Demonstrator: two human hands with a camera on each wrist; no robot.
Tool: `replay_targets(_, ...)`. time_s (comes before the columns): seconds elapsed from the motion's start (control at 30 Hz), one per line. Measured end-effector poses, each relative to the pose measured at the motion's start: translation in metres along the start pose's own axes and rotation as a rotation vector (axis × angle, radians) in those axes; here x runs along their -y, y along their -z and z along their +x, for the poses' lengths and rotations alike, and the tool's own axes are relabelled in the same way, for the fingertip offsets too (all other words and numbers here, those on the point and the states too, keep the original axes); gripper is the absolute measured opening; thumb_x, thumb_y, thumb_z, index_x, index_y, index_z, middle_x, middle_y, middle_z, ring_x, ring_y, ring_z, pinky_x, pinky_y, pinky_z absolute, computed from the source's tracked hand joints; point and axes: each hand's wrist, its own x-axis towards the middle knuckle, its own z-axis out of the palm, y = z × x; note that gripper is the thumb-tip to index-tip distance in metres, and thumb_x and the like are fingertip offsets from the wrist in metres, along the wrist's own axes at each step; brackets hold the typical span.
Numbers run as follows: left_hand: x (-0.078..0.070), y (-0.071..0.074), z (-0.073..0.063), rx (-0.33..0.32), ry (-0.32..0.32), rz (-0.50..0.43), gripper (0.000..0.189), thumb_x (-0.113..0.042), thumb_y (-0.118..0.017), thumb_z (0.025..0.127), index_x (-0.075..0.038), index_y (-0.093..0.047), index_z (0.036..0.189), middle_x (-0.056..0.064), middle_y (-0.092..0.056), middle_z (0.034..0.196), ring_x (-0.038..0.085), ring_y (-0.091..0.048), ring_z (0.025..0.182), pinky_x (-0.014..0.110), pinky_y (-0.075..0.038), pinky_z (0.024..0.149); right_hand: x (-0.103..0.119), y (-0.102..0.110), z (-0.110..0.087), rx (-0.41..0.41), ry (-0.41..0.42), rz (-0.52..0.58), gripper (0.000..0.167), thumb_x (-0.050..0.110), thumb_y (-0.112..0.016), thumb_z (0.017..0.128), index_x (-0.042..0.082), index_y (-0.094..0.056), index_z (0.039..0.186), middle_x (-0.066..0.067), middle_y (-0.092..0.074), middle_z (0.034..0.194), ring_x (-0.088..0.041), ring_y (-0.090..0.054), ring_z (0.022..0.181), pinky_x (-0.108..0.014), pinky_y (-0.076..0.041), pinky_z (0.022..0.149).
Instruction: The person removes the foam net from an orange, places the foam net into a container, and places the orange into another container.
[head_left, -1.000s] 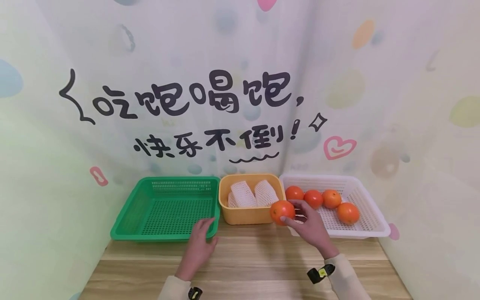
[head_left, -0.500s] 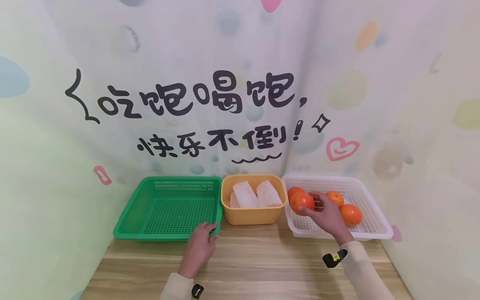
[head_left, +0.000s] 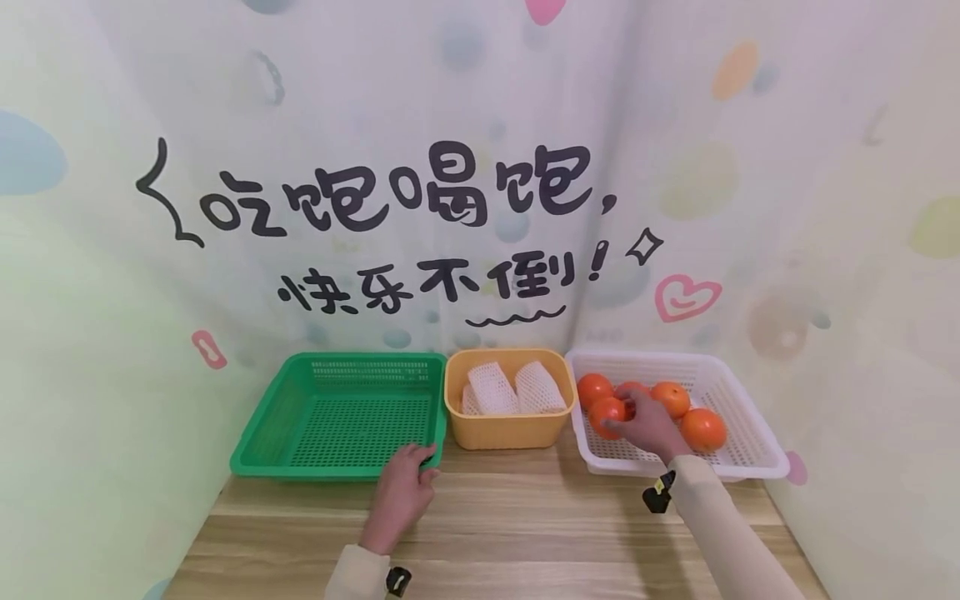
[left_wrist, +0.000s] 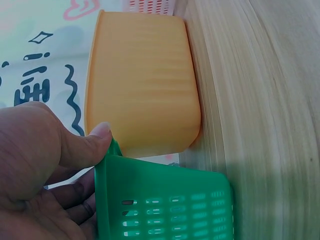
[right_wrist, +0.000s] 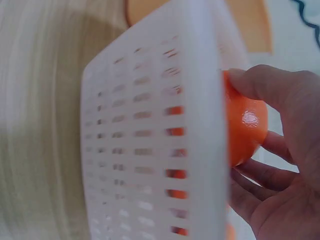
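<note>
In the head view my right hand (head_left: 651, 427) is inside the white basket (head_left: 757, 442), its thumb and fingers around an orange (head_left: 604, 418) low at the basket's left end. The right wrist view shows that orange (right_wrist: 246, 125) between thumb and fingers, partly hidden by the basket wall. Other oranges (head_left: 703, 429) lie beside it. My left hand (head_left: 403, 493) grips the front right corner of the green basket (head_left: 330, 473). Up close in the left wrist view, the thumb presses on the rim (left_wrist: 102, 195) and the other fingers curl behind it.
Between the two baskets stands a yellow bin (head_left: 510, 433) with several white foam net sleeves (head_left: 538, 387). All three containers stand along a printed curtain (head_left: 480, 108) at the back of the wooden table (head_left: 510, 533).
My right hand has carried the orange from in front of the yellow bin rightward and down into the white basket. My left hand has closed on the green basket's corner.
</note>
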Motion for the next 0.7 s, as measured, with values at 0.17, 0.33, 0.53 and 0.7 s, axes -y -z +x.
replay_targets(0.17,-0.001,-0.002,0.000,-0.002,0.005,0.000,0.035,-0.007,-0.074,0.090,-0.003,-0.072,0.125,0.023,-0.068,0.129,0.045,-0.060,0.125,0.061,-0.050,0.103,-0.013,-0.006,0.005,0.025,-0.032,-0.043,0.066,0.037,-0.080,0.087,0.010,-0.052,0.139,-0.017,-0.063,0.128,-0.033,-0.059,0.109,-0.056,-0.052,0.098)
replay_targets(0.33,-0.002,-0.003,0.001,-0.009,0.000,-0.007,0.035,-0.007,-0.074,0.090,-0.003,-0.072,0.124,0.024,-0.068,0.129,0.046,-0.060,0.125,0.062,-0.049,0.104,-0.018,-0.010,0.003,0.029,-0.071,-0.078,0.064,0.039,-0.081,0.085,0.012,-0.057,0.137,-0.016,-0.063,0.127,-0.033,-0.059,0.109,-0.059,-0.054,0.096)
replay_targets(0.53,-0.002,-0.004,0.002,0.001,0.006,-0.019,0.036,-0.006,-0.074,0.090,-0.003,-0.071,0.125,0.024,-0.067,0.130,0.045,-0.060,0.126,0.062,-0.050,0.103,-0.018,-0.012,-0.001,0.019,-0.062,-0.088,0.064,0.041,-0.080,0.087,0.011,-0.056,0.138,-0.016,-0.065,0.125,-0.033,-0.060,0.108,-0.059,-0.054,0.096)
replay_targets(0.7,-0.002,-0.003,0.002,0.008,0.018,-0.005,0.038,-0.010,-0.075,0.090,-0.005,-0.070,0.128,0.023,-0.066,0.132,0.043,-0.059,0.127,0.060,-0.051,0.103,-0.018,-0.011,0.000,0.046,-0.064,-0.067,0.062,0.043,-0.077,0.089,0.010,-0.056,0.137,-0.017,-0.066,0.125,-0.031,-0.061,0.107,-0.058,-0.054,0.097)
